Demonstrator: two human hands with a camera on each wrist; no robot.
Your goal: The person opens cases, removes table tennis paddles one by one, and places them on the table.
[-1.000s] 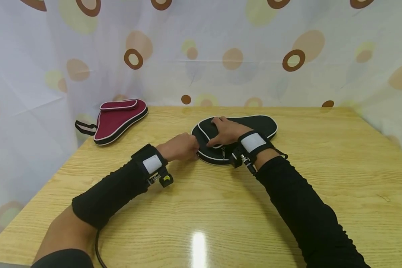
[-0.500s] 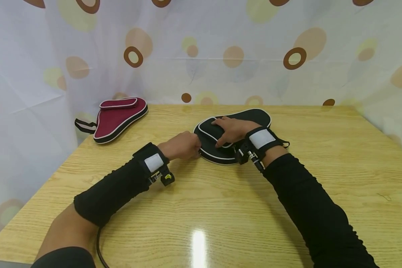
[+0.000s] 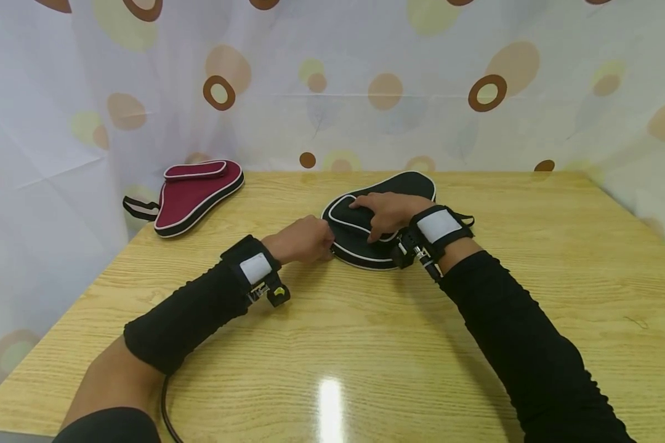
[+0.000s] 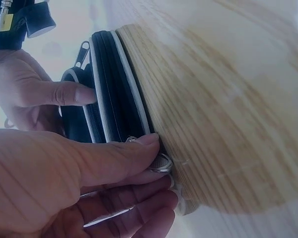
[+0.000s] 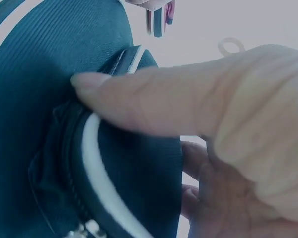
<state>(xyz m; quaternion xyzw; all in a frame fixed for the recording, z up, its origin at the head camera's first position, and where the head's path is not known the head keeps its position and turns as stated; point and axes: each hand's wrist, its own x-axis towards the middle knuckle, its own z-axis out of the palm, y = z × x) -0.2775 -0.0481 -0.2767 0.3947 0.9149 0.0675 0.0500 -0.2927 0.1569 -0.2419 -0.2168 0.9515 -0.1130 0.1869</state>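
A black paddle-shaped zip case [image 3: 360, 246] with white piping lies on the table, its wide rounded end to the left. My left hand [image 3: 305, 240] is at that end, and in the left wrist view its thumb and fingers pinch a metal zipper pull [image 4: 162, 164] on the side wall. My right hand [image 3: 390, 212] holds the case from above, thumb and fingers spread across its raised front pocket [image 5: 139, 168]. The thumb lies along the pocket's piped edge in the right wrist view. A small zipper slider [image 5: 84, 230] shows below it.
A dark red case [image 3: 202, 200] of similar shape, with a black wrist strap [image 3: 140, 209], lies at the table's back left. A patterned curtain [image 3: 288, 117] hangs behind the wooden table [image 3: 288, 351]. A black cable [image 3: 166, 409] trails from my left sleeve.
The black case has turned, its narrow end swinging away toward the curtain and slightly left. My right hand has shifted a little right with it; my left hand stays nearly in place at the edge.
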